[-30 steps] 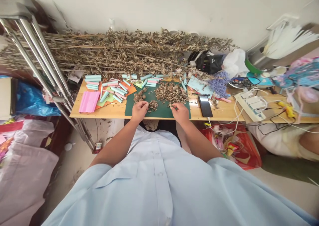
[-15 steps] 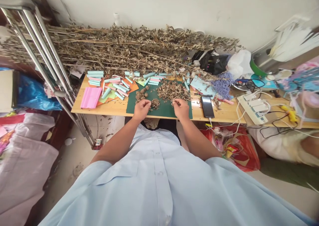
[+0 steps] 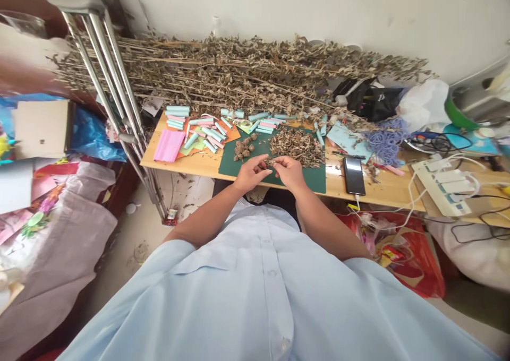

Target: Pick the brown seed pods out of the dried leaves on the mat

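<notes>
Over the green mat point(image 3: 231, 162), my left hand point(image 3: 252, 173) and my right hand point(image 3: 290, 173) meet at the fingertips. Between them they hold a small clump of dried leaves point(image 3: 270, 162), partly covered by the fingers. Just behind my right hand lies a loose pile of dried leaves point(image 3: 297, 144). Several brown leaf balls point(image 3: 244, 147) sit together on the mat, behind my left hand.
Paper rolls point(image 3: 178, 111) and a pink paper stack point(image 3: 169, 145) lie at the left. Long dried stalks point(image 3: 223, 71) span the back. A phone point(image 3: 354, 175), purple yarn point(image 3: 384, 140) and a power strip point(image 3: 440, 188) are at the right. Metal crutches point(image 3: 115, 95) stand at the left edge.
My hands have come together from apart. The small leaf heap that lay between them no longer shows on the mat, and a clump is now in the fingers. The view has shifted leftward.
</notes>
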The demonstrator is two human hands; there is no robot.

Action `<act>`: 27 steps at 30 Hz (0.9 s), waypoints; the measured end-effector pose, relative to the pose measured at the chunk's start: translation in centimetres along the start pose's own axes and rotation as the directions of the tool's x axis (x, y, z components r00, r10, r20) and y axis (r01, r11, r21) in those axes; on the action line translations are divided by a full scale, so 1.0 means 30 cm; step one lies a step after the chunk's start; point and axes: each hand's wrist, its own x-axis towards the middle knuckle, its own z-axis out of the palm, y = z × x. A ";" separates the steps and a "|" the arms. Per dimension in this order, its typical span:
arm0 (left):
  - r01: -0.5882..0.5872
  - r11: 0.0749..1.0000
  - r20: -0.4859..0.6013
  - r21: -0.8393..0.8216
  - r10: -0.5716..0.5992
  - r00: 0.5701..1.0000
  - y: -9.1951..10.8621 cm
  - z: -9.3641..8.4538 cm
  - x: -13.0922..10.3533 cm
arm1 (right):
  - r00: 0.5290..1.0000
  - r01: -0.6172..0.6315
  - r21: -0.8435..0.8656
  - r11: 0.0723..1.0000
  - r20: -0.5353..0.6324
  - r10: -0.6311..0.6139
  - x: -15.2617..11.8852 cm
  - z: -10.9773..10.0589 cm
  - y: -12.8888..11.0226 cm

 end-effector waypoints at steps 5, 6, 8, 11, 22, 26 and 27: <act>0.032 0.999 -0.018 0.004 -0.032 0.999 -0.010 0.004 -0.017 | 0.985 0.081 -0.178 0.981 0.168 -0.051 -0.006 0.020 -0.004; 0.053 0.998 -0.027 -0.015 -0.053 0.998 -0.012 0.004 -0.019 | 0.980 0.097 -0.193 0.976 0.189 -0.060 -0.005 0.017 -0.003; 0.072 0.997 -0.053 -0.040 -0.074 0.996 -0.017 0.006 -0.020 | 0.972 0.112 -0.195 0.974 0.225 -0.067 -0.003 0.011 -0.003; 0.068 0.995 -0.087 -0.073 -0.074 0.993 -0.024 0.007 -0.013 | 0.969 0.092 -0.146 0.985 0.240 -0.055 -0.003 0.012 -0.005; 0.139 0.946 -0.121 -0.294 -0.181 0.976 -0.034 0.007 0.009 | 0.998 0.025 0.036 0.999 0.065 -0.027 -0.024 0.047 -0.008; 0.144 0.942 -0.092 -0.304 -0.180 0.979 -0.033 0.004 0.003 | 0.999 0.005 0.005 1.000 0.046 -0.005 -0.025 0.048 -0.001; 0.153 0.937 -0.079 -0.314 -0.186 0.979 -0.031 0.002 0.002 | 0.999 0.006 -0.001 1.000 0.049 -0.005 -0.024 0.048 0.000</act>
